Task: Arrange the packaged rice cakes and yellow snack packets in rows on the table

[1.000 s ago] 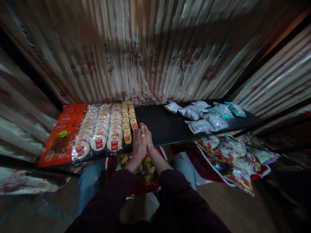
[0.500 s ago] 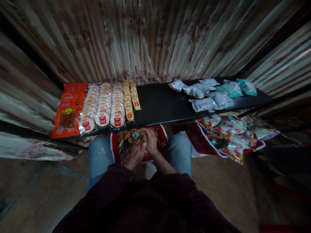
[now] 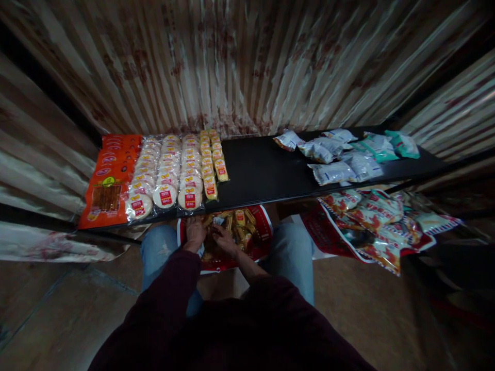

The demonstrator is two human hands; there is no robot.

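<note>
Between my knees, under the shelf edge, lies a red bag with a white border (image 3: 264, 226), with several wrapped snacks (image 3: 240, 218) in yellow and clear film on it. My left hand (image 3: 195, 233) reaches over the bag's left side, fingers stretched forward. To its right, my right hand (image 3: 226, 241) rests among the snacks in the middle, fingers loosely spread and pointing left. Both hands seem to touch the wrappers; I see nothing clearly gripped. Dim light blurs the fingertips.
A black shelf (image 3: 255, 167) crosses in front of me. Orange packets (image 3: 110, 180), rows of round rice crackers (image 3: 166, 195) and small yellow packs (image 3: 220, 167) line its left; white and green packets (image 3: 336, 170) lie right. Below right, another red bag (image 3: 328, 238) holds colourful snack packets (image 3: 379, 211).
My hands were together over the middle of the bag. Now they are apart, the left further left and the right lower among the snacks. The view has shifted slightly.
</note>
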